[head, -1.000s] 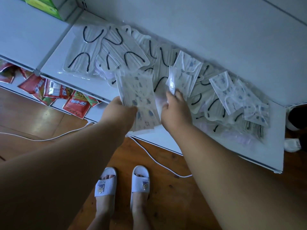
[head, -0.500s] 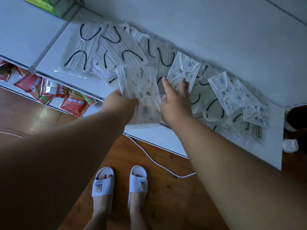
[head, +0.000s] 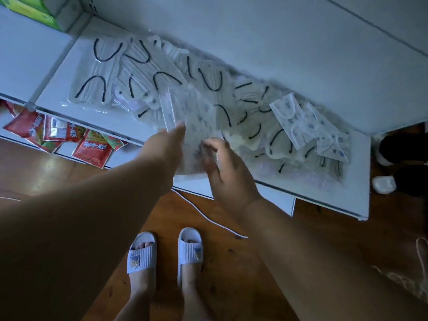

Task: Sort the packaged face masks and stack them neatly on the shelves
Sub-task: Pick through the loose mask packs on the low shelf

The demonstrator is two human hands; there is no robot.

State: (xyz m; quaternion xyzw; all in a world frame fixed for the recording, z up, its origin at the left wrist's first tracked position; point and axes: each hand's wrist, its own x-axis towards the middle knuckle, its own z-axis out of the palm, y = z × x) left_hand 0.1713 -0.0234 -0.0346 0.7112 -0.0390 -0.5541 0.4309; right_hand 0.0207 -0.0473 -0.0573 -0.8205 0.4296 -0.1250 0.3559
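Packaged face masks lie scattered over a white shelf (head: 356, 181). White masks with black ear loops (head: 99, 72) fill its left and middle. A few blue-patterned masks (head: 298, 119) lie at the right. My left hand (head: 166, 144) grips a blurred stack of patterned mask packets (head: 196, 117) by its left edge, held tilted above the shelf's front. My right hand (head: 224, 165) sits just right of the stack, its fingers loosely bent and their tips touching the stack's lower right edge.
Red snack packets (head: 92, 149) lie on a lower shelf at the left. A green box (head: 30, 10) stands at the top left. A white cable (head: 203, 216) runs over the wooden floor near my slippers (head: 141, 256). Dark shoes (head: 403, 149) sit beyond the shelf's right end.
My right hand put a patterned packet onto the stack in my left hand, then drew back toward me. The stack has tilted and shifted slightly right.
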